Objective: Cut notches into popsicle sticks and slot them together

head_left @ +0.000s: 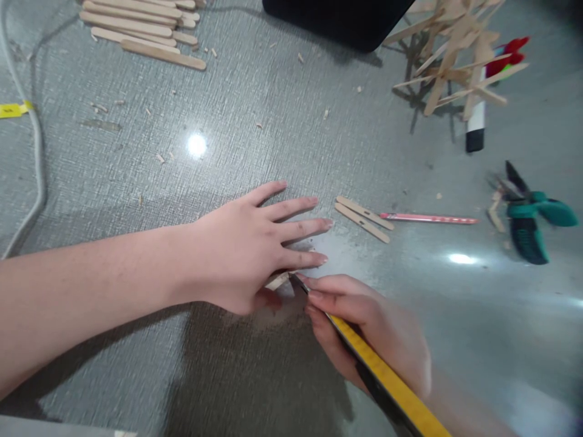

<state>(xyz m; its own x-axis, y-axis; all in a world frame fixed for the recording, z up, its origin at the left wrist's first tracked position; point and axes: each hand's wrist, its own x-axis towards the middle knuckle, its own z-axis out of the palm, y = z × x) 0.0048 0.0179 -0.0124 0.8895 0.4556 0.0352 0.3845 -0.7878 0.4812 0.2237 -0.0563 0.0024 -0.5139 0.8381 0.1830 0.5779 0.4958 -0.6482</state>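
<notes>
My left hand (248, 243) lies flat on the grey table, fingers spread, pressing down a wooden craft stick (277, 280) of which only a short end shows under the palm. My right hand (364, 325) grips a yellow and black utility knife (382, 376). The knife's blade tip (295, 279) touches the visible end of the stick, just below my left little finger.
Two short cut sticks (363, 218) and a pink pencil (428, 218) lie right of my left hand. Green-handled cutters (528, 212) sit far right. A stick structure (455, 54) with a marker (476, 124), a black box (337, 18), stacked sticks (141, 27) and a cable (36, 152) ring the table.
</notes>
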